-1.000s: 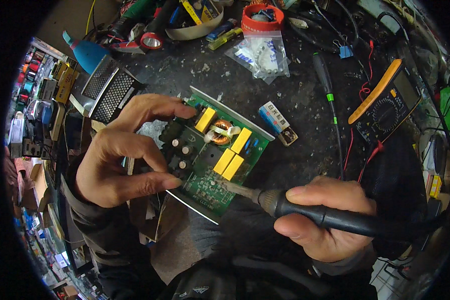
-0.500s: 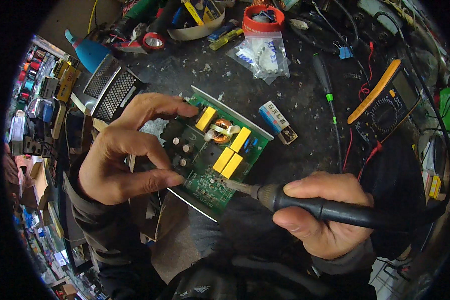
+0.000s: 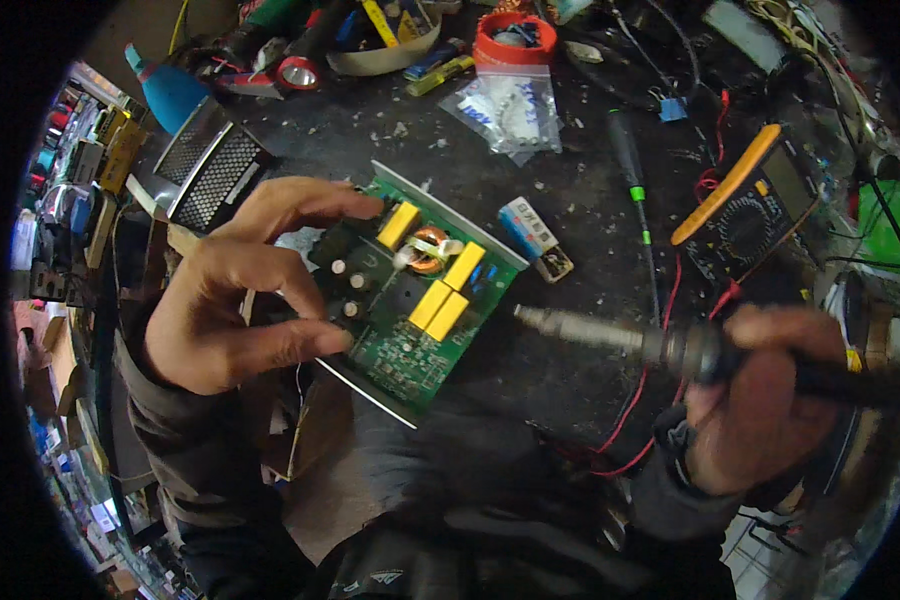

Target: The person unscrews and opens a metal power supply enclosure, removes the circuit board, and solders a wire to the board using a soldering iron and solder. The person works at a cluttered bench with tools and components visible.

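My left hand (image 3: pixel 240 285) grips the left side of a green circuit board (image 3: pixel 395 355), fingertips at its upper and lower left. The board is tilted and bears yellow block components, a copper-wound ring coil (image 3: pixel 430 250) and small round capacitors. White metal strips run along two of its edges. In my right hand (image 3: pixel 770 400), somewhat blurred, is a soldering iron (image 3: pixel 610 335) with a dark handle. Its metal tip points left, apart from the board's right corner. A small blue and white box (image 3: pixel 538 238) lies just beyond the board.
A multimeter (image 3: pixel 755 215) with an orange edge and red leads lies at the right. Left of it is a green-banded screwdriver (image 3: pixel 627 155). A clear plastic bag (image 3: pixel 510 110), a red ring-shaped container (image 3: pixel 515 42) and a perforated metal case (image 3: pixel 215 170) sit farther back.
My right hand has drawn the soldering iron away to the right, so its tip no longer meets the board. My left hand still grips the board; the whole view has shifted slightly.
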`<state>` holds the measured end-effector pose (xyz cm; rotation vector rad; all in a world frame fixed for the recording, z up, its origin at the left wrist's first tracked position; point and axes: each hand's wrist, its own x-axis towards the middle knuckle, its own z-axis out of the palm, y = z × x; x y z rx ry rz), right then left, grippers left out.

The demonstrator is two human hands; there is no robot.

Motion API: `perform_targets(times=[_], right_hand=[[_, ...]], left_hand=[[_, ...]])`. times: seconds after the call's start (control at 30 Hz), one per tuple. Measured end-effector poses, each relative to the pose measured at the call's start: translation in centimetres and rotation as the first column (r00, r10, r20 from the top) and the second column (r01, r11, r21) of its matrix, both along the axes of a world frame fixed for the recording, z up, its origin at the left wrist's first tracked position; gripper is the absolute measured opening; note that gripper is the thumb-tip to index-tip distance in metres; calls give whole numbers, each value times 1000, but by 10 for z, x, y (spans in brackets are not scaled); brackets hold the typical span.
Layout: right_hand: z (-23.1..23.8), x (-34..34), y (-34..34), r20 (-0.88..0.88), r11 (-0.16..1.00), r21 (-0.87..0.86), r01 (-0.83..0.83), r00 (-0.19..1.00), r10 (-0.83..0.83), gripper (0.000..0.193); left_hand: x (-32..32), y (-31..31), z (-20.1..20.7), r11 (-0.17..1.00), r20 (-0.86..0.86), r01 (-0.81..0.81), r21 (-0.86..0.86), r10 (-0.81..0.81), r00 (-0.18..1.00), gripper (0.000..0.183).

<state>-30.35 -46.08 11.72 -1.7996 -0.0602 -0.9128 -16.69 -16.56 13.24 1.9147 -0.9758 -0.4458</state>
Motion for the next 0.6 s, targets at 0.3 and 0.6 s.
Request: perform_targets(times=[0.3,0.6], right_hand=[[-8,23,-2,-278,994,28,103,956,-91,14],[-18,28,-4,-367,996,-85,-12,930,-20,15]], left_hand=[[-4,-5,-2,998,-19,-60,-13,59,998,16],[-6,-6,-1,996,-20,-91,-4,91,996,17]])
